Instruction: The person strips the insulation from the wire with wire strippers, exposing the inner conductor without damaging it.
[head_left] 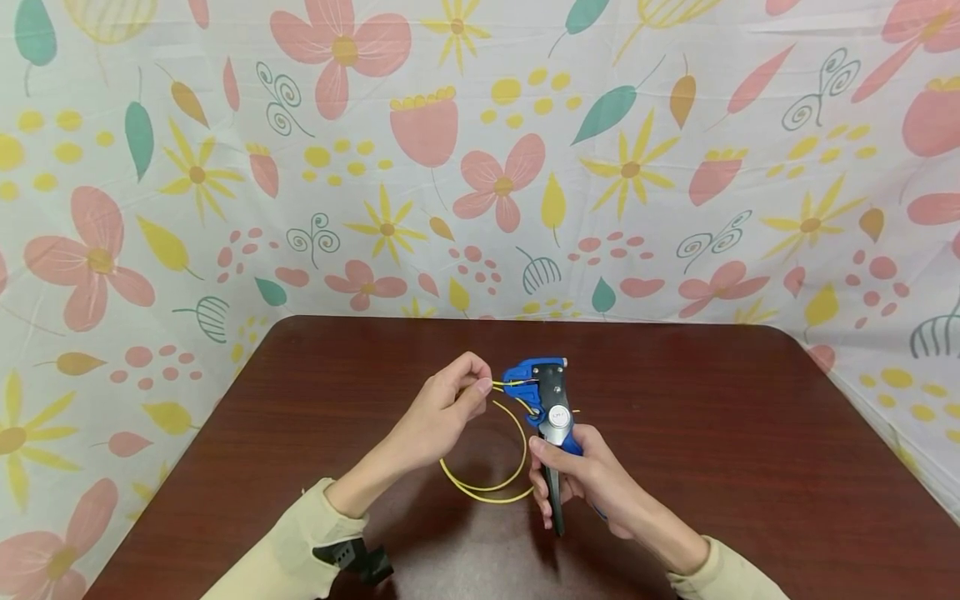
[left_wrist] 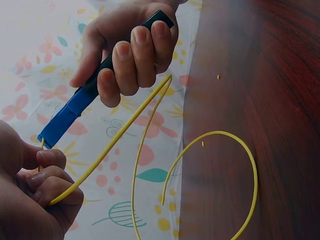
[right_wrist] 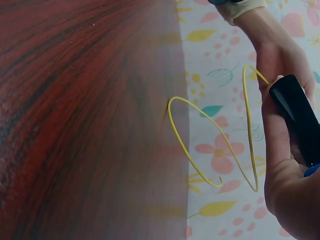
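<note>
Head view showed a person seated at a dark wooden table (head_left: 750, 400) with a flowered cloth (head_left: 630, 167) hung behind it, both hands raised a little above the tabletop near its middle. The right hand (head_left: 592, 479) was wrapped firmly round the black and blue handles of a wire stripper (head_left: 547, 408), fingers curled across the front and thumb behind, so that the tool stood nearly upright with its blue head turned toward the other hand; held that way, the head sat level with the wire's end, which seemed to be the reason for the posture. The left hand (head_left: 450, 408) pinched the yellow wire (head_left: 487, 483) between thumb and bent fingers just beside the stripper's head, close enough that the short free end reached into the blue part and stayed straight rather than flopping. Whether the tool's cutting parts were pressed on the wire could not be told. From the pinch the wire hung down in a loose loop between the two hands, its lower curve near or on the table. Left wrist view showed the same pinch (left_wrist: 45, 185) and tiny yellow scraps (left_wrist: 218, 77) lying on the wood.
</note>
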